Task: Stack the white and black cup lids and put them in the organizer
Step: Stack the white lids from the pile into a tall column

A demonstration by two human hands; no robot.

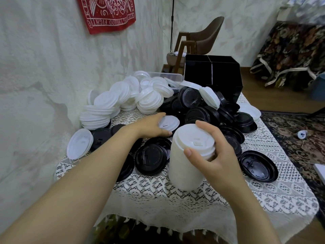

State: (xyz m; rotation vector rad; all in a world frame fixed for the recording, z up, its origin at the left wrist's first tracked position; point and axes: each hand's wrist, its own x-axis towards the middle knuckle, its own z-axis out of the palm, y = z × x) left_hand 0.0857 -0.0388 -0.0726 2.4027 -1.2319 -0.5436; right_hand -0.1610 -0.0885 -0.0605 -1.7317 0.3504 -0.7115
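My right hand (215, 152) grips the top of a tall stack of white lids (186, 166) that stands on the lace tablecloth (228, 196). My left hand (153, 126) reaches across and holds the edge of a single white lid (169, 123) lying on the pile, thumb under it and fingers over it. Loose white lids (126, 97) are heaped at the back left, and black lids (207, 110) are heaped in the middle and right. The black organizer (212, 73), with divided compartments, stands at the table's far edge.
A clear plastic tub (167, 76) sits behind the white lids. The wall runs close along the left. A brown chair (202, 39) stands behind the table. One black lid (258, 166) lies alone at the right, near the table's edge.
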